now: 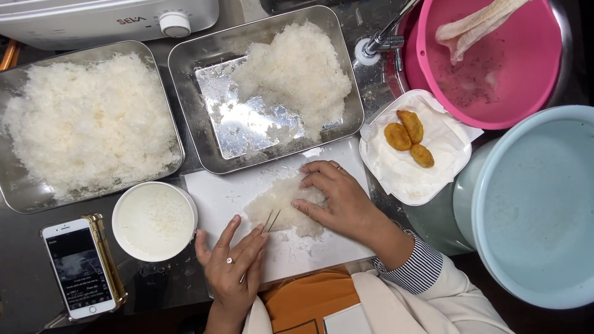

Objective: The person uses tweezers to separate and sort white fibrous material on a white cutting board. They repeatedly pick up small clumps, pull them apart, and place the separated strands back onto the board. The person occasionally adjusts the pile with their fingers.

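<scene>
A flat white mass of shredded material (pixel 281 204) lies on a white board (pixel 216 195) in front of me. My right hand (pixel 337 198) rests on its right side, fingers pressing it down. My left hand (pixel 234 269) lies below it, holding thin metal tweezers (pixel 270 221) whose tips touch the mass.
Two steel trays hold white shreds, one at the left (pixel 15 185) and one in the middle (pixel 204 55). A white bowl (pixel 154 221) and a phone (pixel 79 268) lie at the left. Right: a plate with three fried pieces (pixel 445 167), a pink basin (pixel 526 68), a pale blue basin (pixel 538 210).
</scene>
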